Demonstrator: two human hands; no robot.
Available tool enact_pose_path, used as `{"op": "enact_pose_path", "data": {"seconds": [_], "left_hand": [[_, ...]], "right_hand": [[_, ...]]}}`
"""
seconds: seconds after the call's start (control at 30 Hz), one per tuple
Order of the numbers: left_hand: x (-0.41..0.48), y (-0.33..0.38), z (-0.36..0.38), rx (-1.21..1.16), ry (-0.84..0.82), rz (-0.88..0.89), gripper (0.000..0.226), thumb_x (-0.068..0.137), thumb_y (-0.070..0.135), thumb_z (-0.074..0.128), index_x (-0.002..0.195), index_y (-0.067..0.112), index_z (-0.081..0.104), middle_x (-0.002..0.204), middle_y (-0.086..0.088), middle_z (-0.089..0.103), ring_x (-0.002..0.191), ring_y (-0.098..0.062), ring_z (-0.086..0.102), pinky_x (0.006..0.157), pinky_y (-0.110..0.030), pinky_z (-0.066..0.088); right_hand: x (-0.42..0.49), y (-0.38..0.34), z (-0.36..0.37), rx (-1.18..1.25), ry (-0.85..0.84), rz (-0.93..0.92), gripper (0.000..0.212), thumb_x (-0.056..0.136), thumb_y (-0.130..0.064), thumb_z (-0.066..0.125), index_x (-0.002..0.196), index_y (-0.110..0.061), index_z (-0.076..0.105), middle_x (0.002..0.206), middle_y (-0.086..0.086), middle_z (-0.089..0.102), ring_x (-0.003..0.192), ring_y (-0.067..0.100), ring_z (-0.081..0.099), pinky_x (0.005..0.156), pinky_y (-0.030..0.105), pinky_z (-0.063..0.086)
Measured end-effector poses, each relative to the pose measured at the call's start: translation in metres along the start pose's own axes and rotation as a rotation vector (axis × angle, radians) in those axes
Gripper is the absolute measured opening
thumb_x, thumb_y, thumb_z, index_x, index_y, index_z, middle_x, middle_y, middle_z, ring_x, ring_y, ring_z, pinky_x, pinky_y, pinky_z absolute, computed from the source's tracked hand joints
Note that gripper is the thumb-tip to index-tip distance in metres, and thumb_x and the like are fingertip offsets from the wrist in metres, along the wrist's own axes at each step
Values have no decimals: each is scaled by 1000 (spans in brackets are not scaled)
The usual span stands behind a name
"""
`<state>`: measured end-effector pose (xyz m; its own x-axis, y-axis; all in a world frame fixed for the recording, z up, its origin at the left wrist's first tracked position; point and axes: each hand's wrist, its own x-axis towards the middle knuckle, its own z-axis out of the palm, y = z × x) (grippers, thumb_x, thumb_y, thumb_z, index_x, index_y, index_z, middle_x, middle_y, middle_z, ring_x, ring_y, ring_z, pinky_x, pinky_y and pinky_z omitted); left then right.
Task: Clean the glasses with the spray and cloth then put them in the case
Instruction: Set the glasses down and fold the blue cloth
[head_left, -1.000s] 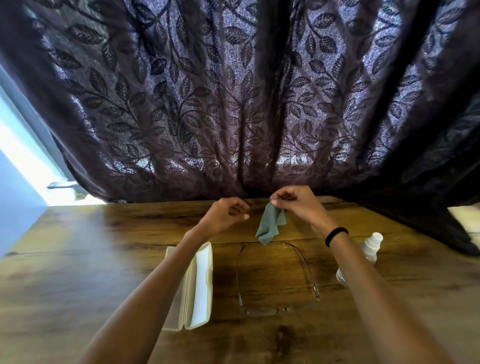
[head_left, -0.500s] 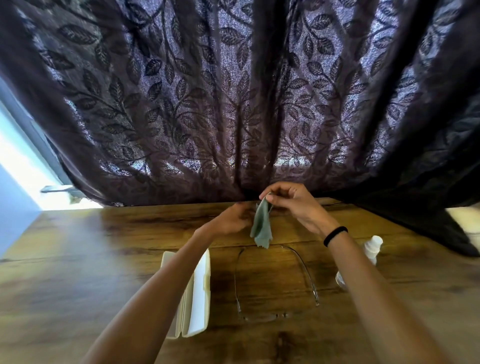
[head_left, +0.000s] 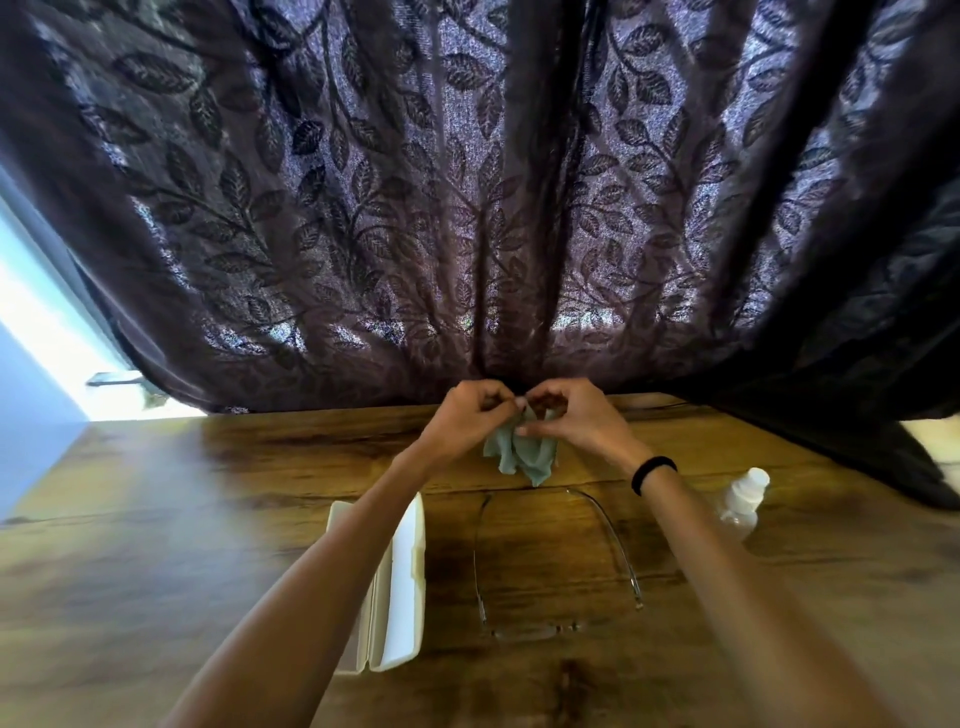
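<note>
Both my hands are up at the far edge of the wooden table (head_left: 156, 519), pinching the small grey-green cleaning cloth (head_left: 519, 452) between them. My left hand (head_left: 467, 415) grips its top edge with thumb and fingertips, and my right hand (head_left: 571, 415) does the same just beside it. The cloth hangs bunched below my knuckles, clear of the tabletop as far as I can tell.

The thin-framed, rimless-looking glasses (head_left: 550, 571) lie flat on the wood, nearer to me than the cloth and almost straight below it. Their lenses sit at the near side and the two temple arms run away from me toward my hands, so the long arms point at the cloth. Neither hand touches them. They lie between my forearms, roughly equally near to each.

The open white hard case (head_left: 400, 587) lies left of the glasses, partly under my left forearm. The small clear spray bottle (head_left: 743, 499) with a white cap is to the right, beyond my right wrist.

I judge that the next move is bringing the cloth down and toward me to the lenses.
</note>
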<state>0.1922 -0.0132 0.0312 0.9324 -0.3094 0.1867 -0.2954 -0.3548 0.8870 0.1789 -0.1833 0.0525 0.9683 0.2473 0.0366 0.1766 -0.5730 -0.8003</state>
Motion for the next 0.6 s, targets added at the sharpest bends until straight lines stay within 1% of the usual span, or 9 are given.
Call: {"op": "enact_pose_path", "data": {"seconds": [0.1,0.17,0.23,0.3,0.37,0.4,0.5,0.57,0.6], "left_hand": [[-1,2,-3,-9,15,-17,7,82,20,68,75,19,66,71,-5,68,67,-10,60,63,-29,49],[-1,4,-7,-11,7,-30,8,81,21,69,74,19,67,71,-5,68,67,-9,60,63,-27,49],[-1,7,-9,-1,2,-43,9,80,23,70,74,16,68,68,-3,67,63,-7,59,59,-23,47],[-1,9,-10,15,3,-56,13,80,24,71,77,11,69,73,-12,69,66,-11,59,61,-29,46],[0,12,-12,9,-16,-87,18,80,23,71,80,5,69,79,-22,68,70,-20,56,63,-33,43],[0,14,-13,-5,-38,-109,18,80,23,71,81,4,69,78,-22,66,70,-22,54,62,-32,42],[-2,18,-18,-51,-115,-177,14,79,22,72,82,8,68,75,-15,60,66,-18,50,49,-19,41],[-4,17,-22,-78,-155,-200,13,79,17,71,87,8,67,75,-14,59,63,-14,51,46,-14,41],[-5,17,-24,-90,-172,-207,14,79,14,71,90,6,66,74,-11,59,61,-10,53,48,-13,43]], "right_hand": [[0,0,1,-79,59,-45,23,72,-18,77,93,-13,68,89,0,66,84,8,58,67,15,41],[-1,-1,1,-71,95,-53,14,78,-19,72,89,-11,69,85,-1,65,83,8,58,68,16,42],[-1,-1,0,15,84,-35,12,82,-16,68,90,-7,69,86,3,67,85,11,60,74,20,47],[-3,-3,1,173,28,8,10,87,-8,61,94,-3,67,91,8,69,87,10,62,80,25,49],[-4,-4,2,311,-10,29,17,92,0,48,93,-3,65,86,1,67,79,0,60,72,16,49],[-3,-5,3,358,-9,49,21,94,0,43,94,-4,63,83,-2,65,77,1,59,67,15,46],[-2,-3,1,443,-27,156,20,98,-13,38,95,-8,57,83,2,58,81,12,54,64,22,40],[-3,-1,-1,459,-100,166,14,96,-23,47,94,-12,56,90,2,60,86,12,56,71,23,44],[-3,1,-2,430,-119,151,10,92,-22,54,95,-13,57,94,2,61,90,12,57,76,25,46]]}}
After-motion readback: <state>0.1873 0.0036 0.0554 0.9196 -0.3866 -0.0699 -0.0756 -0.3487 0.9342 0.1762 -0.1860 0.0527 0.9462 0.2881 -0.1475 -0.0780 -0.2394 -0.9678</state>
